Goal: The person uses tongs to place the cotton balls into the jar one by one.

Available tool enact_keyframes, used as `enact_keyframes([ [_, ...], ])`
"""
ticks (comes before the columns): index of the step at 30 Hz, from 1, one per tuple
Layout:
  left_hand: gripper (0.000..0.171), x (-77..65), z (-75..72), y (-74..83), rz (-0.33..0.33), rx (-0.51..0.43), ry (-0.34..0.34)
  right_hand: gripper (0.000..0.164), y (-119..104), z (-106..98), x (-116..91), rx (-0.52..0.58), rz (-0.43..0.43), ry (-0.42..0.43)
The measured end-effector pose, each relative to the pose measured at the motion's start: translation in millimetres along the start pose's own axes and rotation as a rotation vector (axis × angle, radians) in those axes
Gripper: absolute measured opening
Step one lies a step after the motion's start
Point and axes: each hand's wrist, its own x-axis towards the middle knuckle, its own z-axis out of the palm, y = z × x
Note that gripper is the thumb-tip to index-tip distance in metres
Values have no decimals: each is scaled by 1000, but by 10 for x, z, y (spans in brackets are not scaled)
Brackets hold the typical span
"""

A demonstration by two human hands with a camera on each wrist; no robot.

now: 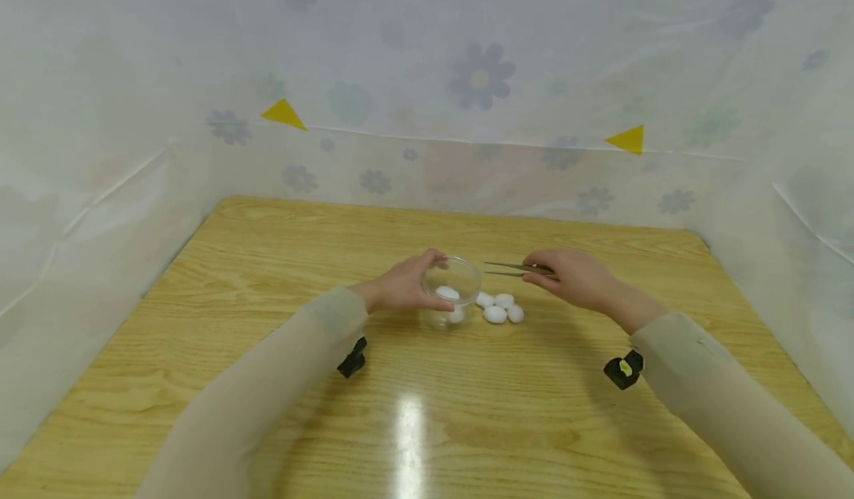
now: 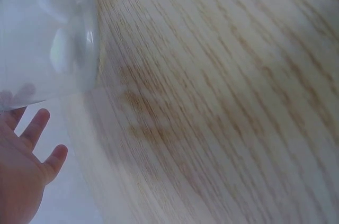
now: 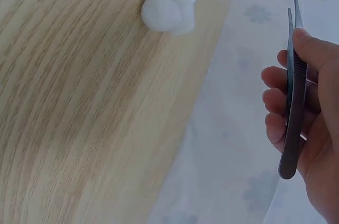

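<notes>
We see a wooden-topped bench (image 1: 427, 410). At its middle, a person's left hand (image 1: 403, 284) grips a clear, round plastic jar (image 1: 472, 300) from nine o'clock, fingers curled around its side; white, fluffy balls (image 1: 447, 292) sit inside. Just beside the jar, at about three o'clock, lies a cluster of loose white, round, cotton-like balls (image 1: 495, 314). At about two o'clock, the right hand (image 1: 577, 276) pinches slim, dark metal tweezers (image 1: 517, 269) between thumb and fingers; their tips stand slightly apart, pointing to nine o'clock, with nothing between them.

We judge the jar the main risk: we cannot tell whether its base rests on the bench, so a loosened grip could let it drop or tip, spilling its contents. The loose balls look light and round; a knock from the jar could roll them away. A weak squeeze on the tweezers might let a ball slip, and their tips could catch the rim.
</notes>
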Motion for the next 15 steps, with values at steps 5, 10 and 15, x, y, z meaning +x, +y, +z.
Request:
enact_keyframes([
  [5,87,-1,6,-8,1,-3,4,22,72,3,-93,10,21,-17],
  [10,86,-4,5,-3,2,5,6,22,141,12,-180,22,52,-46],
  [15,86,3,-2,1,-1,21,6,21,197,33,-251,22,60,-73],
])
